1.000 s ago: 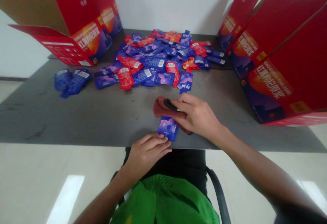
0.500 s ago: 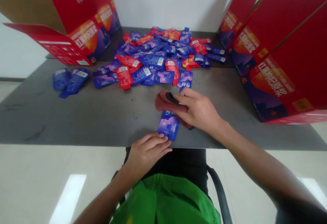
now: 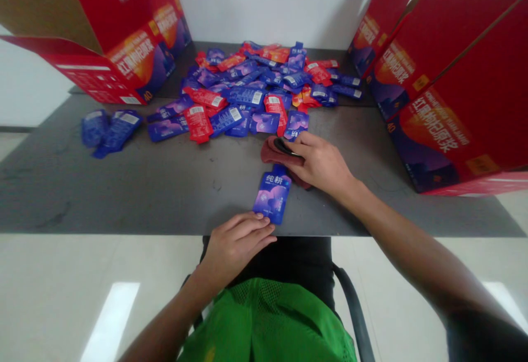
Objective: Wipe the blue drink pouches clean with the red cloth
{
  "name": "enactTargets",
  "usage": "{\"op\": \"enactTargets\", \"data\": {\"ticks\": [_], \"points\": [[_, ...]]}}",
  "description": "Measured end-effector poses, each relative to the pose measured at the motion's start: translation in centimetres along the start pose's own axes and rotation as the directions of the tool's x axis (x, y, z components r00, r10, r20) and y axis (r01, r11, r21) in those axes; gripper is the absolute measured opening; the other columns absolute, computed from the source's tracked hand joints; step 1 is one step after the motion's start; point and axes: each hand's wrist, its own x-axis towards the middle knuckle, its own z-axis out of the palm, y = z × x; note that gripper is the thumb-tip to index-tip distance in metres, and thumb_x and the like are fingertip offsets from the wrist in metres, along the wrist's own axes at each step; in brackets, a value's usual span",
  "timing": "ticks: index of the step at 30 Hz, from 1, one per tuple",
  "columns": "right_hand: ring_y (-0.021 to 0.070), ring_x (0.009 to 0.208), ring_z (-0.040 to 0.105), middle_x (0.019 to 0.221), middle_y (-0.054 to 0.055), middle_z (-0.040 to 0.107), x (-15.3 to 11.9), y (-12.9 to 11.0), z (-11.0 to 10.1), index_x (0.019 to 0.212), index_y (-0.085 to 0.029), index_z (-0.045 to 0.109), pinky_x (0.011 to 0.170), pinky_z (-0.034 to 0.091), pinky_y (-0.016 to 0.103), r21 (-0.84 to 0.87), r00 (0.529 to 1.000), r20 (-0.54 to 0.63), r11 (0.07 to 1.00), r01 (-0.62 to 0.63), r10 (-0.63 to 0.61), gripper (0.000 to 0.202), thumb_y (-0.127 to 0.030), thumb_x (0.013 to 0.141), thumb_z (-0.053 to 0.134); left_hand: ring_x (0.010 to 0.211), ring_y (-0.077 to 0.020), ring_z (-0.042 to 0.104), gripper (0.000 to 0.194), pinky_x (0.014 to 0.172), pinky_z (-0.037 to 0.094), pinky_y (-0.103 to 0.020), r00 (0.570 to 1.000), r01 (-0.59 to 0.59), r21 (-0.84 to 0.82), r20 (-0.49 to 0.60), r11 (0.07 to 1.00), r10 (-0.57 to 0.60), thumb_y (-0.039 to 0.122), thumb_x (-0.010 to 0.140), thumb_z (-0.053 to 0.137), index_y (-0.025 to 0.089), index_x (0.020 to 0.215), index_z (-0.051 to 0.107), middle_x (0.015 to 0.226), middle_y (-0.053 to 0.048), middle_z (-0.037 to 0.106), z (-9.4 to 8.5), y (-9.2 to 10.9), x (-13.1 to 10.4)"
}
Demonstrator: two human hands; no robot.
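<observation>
A blue and purple drink pouch (image 3: 271, 196) lies flat near the table's front edge, its spout end pointing away from me. The outstretched fingers of my left hand (image 3: 239, 241) rest on its near edge, against the table. Just beyond the spout, my right hand (image 3: 322, 161) is closed around a folded reddish-brown cloth (image 3: 273, 152). A black strip (image 3: 285, 146) shows at the top of the cloth by my fingertips; what it is I cannot tell. The cloth and hand cover the tip of the spout.
Several blue and red pouches (image 3: 245, 97) lie piled at the back of the grey table (image 3: 173, 197). A few blue pouches (image 3: 119, 128) sit apart on the left. Red cartons stand at the left (image 3: 136, 54) and the right (image 3: 441, 131).
My right hand and the cloth have moved away from me, up along the pouch to its spout end, uncovering its printed upper part. My left hand has stayed at its near edge.
</observation>
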Motion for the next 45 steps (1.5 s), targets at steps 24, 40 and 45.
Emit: {"op": "enactTargets", "data": {"ticks": [24,40,45], "points": [[0.0181,0.077,0.058,0.084,0.003,0.058,-7.4,1.9,-1.5,0.099,-0.021,0.074,0.067,0.044,0.031,0.153,0.913,-0.315,0.964,-0.220,0.258,0.016,-0.035,0.095,0.068,0.102,-0.0245,0.063,0.034,0.090,0.053,-0.039,0.963,0.213,0.255,0.109,0.943,-0.247,0.039,0.106,0.052,0.015,0.123,0.068,0.108,-0.009,0.071,-2.1,-1.3,8.3],[0.0173,0.075,0.059,0.084,0.002,0.058,-8.7,2.2,-0.2,0.097,-0.019,0.072,0.065,0.045,0.031,0.189,0.877,-0.358,0.945,-0.268,0.321,0.015,-0.033,0.094,0.069,0.113,-0.0273,0.063,0.051,0.100,0.050,-0.038,0.760,0.391,0.265,0.448,0.881,-0.472,0.045,0.096,0.068,0.012,0.134,0.058,0.114,-0.013,0.065,1.8,-4.2,13.5],[0.0169,0.074,0.059,0.083,0.002,0.057,-8.6,2.2,-0.3,0.095,-0.019,0.072,0.064,0.045,0.030,0.194,0.870,-0.362,0.940,-0.279,0.333,0.016,-0.034,0.094,0.069,0.113,-0.0276,0.059,0.049,0.099,0.051,-0.039,0.790,0.390,0.289,0.384,0.874,-0.479,0.047,0.097,0.065,0.014,0.132,0.060,0.120,-0.014,0.058,1.7,-3.1,12.7]]}}
